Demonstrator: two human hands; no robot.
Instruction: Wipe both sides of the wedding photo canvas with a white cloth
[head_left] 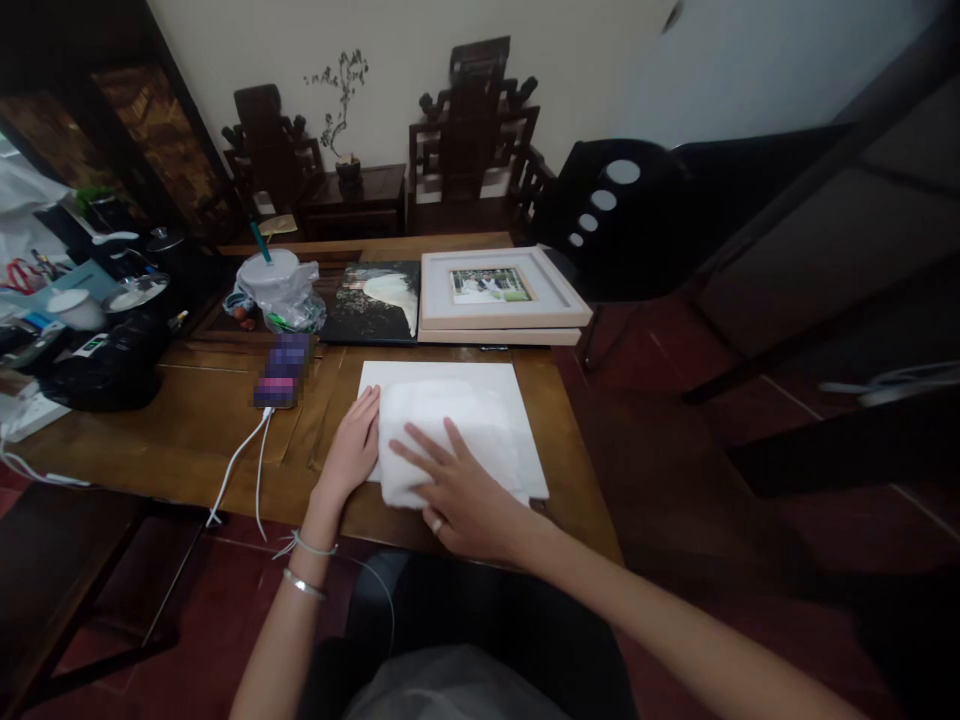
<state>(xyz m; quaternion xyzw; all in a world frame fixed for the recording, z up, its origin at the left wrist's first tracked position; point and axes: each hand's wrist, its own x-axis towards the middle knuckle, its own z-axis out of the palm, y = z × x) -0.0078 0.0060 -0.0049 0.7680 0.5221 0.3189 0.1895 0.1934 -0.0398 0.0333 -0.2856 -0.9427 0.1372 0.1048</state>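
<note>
A white, soft-looking folded cloth (pixel 487 425) lies on a flat white sheet or board (pixel 442 370) near the front edge of the wooden table. My right hand (pixel 469 500) rests across the cloth with its fingers spread. Beside the cloth's left edge, my left hand (pixel 354 445) lies with its fingers stretched out over the edge of the white board. Neither hand is wrapped round anything. What lies under the cloth is hidden.
Behind the board are a dark photo panel (pixel 375 300) and stacked light-wood picture frames (pixel 491 285). To the left sit a charging phone (pixel 283 370), a lidded cup (pixel 270 270) in a plastic bag and a black bag (pixel 105 365). A black chair (pixel 630 230) stands beyond.
</note>
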